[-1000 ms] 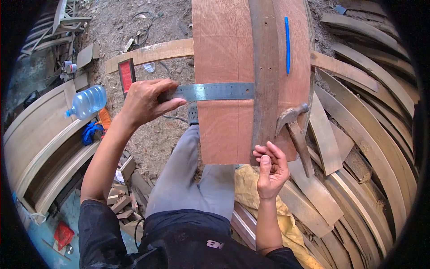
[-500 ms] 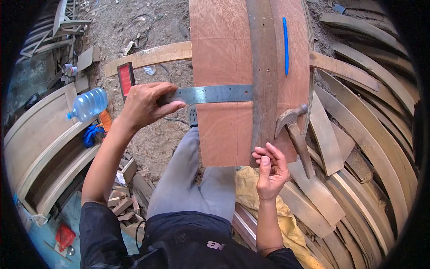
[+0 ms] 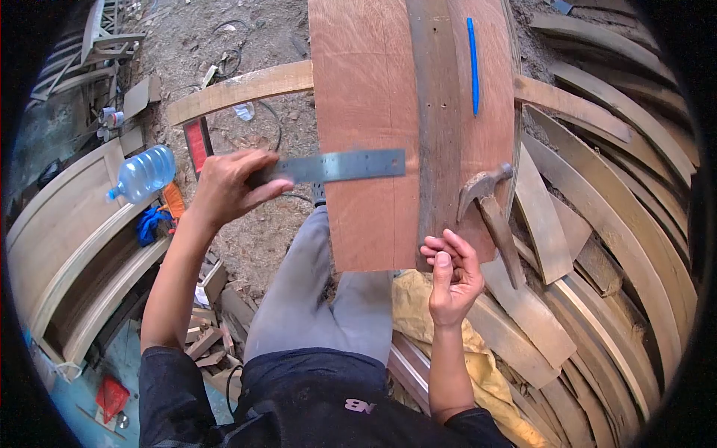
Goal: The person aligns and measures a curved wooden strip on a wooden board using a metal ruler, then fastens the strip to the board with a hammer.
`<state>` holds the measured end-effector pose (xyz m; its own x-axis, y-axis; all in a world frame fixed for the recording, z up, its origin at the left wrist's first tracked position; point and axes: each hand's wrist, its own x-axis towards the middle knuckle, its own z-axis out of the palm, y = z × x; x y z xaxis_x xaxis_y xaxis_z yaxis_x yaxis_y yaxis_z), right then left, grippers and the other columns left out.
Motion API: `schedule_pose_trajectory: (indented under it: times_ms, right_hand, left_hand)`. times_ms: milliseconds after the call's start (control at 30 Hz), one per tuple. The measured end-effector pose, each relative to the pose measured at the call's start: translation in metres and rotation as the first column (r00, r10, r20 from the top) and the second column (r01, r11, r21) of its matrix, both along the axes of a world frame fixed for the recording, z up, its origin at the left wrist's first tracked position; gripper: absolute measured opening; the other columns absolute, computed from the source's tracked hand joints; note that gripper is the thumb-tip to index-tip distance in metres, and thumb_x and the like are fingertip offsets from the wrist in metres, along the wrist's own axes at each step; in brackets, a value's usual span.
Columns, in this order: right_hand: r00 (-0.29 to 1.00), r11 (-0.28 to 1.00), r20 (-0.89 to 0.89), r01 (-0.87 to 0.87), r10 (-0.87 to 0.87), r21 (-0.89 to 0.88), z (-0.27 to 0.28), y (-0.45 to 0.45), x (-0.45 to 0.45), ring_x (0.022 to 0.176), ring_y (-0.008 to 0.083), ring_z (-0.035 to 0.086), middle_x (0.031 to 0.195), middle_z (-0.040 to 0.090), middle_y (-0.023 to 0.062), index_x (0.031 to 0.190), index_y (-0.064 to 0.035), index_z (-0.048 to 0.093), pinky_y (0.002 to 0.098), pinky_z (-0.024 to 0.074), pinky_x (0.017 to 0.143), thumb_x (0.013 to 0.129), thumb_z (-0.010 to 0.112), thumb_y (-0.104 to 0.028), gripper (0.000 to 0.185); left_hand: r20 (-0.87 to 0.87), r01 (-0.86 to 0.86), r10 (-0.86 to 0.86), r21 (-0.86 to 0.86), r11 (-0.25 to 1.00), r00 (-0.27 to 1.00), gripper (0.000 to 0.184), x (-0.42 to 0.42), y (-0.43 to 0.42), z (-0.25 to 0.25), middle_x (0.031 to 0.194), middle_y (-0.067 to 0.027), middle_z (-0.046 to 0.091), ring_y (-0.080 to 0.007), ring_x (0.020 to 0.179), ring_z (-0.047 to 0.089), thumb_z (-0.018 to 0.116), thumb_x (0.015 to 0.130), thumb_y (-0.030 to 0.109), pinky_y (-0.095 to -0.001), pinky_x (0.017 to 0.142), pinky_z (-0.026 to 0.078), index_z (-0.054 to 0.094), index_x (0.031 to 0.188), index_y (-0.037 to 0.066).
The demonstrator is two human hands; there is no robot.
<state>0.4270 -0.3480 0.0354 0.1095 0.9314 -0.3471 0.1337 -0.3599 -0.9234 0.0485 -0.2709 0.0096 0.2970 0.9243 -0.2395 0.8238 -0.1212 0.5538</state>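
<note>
My left hand (image 3: 228,183) is closed around one end of a steel ruler (image 3: 347,165), which reaches across a reddish plywood board (image 3: 366,216). The ruler's free end stops just short of a dark wooden strip (image 3: 438,134) running lengthwise on the board. By the board's near edge, my right hand (image 3: 454,280) is palm up, with its fingers loosely curled and partly apart; nothing shows in it. Beside that hand lies a claw hammer (image 3: 494,220) with a wooden handle. Further up on the board is a blue pen (image 3: 473,67).
Curved wooden planks (image 3: 612,201) are piled on the right. A pale curved rail (image 3: 239,91) passes beneath the board. On the left are a plastic water bottle (image 3: 146,173) and a panelled wooden piece (image 3: 67,194). Yellow cloth (image 3: 485,369) lies near my right forearm.
My left hand has drawn the ruler slightly left and down, so its end has come away from the dark strip. The right hand keeps nearly the same place and pose.
</note>
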Motion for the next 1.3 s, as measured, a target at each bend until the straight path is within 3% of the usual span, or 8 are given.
schedule_pose_trajectory:
  times_ms: [200, 367, 467, 1300]
  right_hand:
    - [1.000, 1.000, -0.013, 0.023, -0.023, 0.001, -0.001, 0.000, -0.001, 0.097, 0.0203, 0.077, 0.112, 0.079, 0.0180, 0.137, 0.0049, 0.064, 0.0331, 0.0608, 0.089, 0.106, 0.065, -0.009, 0.033]
    - [1.000, 1.000, -0.002, 0.022, -0.022, 0.015, -0.001, -0.001, -0.002, 0.098, 0.0203, 0.076, 0.113, 0.078, 0.0182, 0.137, 0.0053, 0.064, 0.0328, 0.0604, 0.090, 0.107, 0.065, -0.009, 0.034]
    - [0.999, 0.999, -0.011, 0.030, -0.030, 0.019, -0.002, -0.003, -0.002, 0.099, 0.0204, 0.076, 0.113, 0.078, 0.0184, 0.137, 0.0055, 0.064, 0.0330, 0.0605, 0.090, 0.107, 0.065, -0.010, 0.034]
    - [1.000, 0.999, -0.005, 0.031, -0.030, 0.044, -0.005, -0.003, -0.002, 0.096, 0.0196, 0.077, 0.112, 0.079, 0.0175, 0.137, 0.0047, 0.064, 0.0321, 0.0609, 0.088, 0.107, 0.065, -0.009, 0.033]
  left_hand:
    - [0.045, 0.055, -0.053, -0.030, 0.998, 0.998, 0.042, 0.016, -0.040, 0.008, 0.085, -0.0116, 0.074, -0.0308, 0.074, 0.074, 0.092, 0.083, 0.038, -0.0403, 0.064, 0.059, 0.075, 0.103, 0.006]
    - [0.073, 0.013, -0.012, -0.023, 1.000, 0.997, 0.041, 0.034, -0.055, 0.007, 0.084, -0.0064, 0.076, -0.0250, 0.072, 0.075, 0.088, 0.087, 0.045, -0.0379, 0.061, 0.058, 0.078, 0.105, 0.009]
    - [0.080, -0.001, 0.005, -0.052, 0.999, 0.997, 0.041, 0.035, -0.059, 0.005, 0.084, -0.0112, 0.074, -0.0294, 0.073, 0.075, 0.090, 0.085, 0.041, -0.0404, 0.064, 0.059, 0.077, 0.102, 0.007]
    - [0.028, 0.038, -0.037, -0.042, 0.998, 0.999, 0.043, 0.037, -0.056, 0.007, 0.084, -0.0096, 0.075, -0.0282, 0.072, 0.076, 0.090, 0.085, 0.043, -0.0399, 0.063, 0.059, 0.076, 0.104, 0.008]
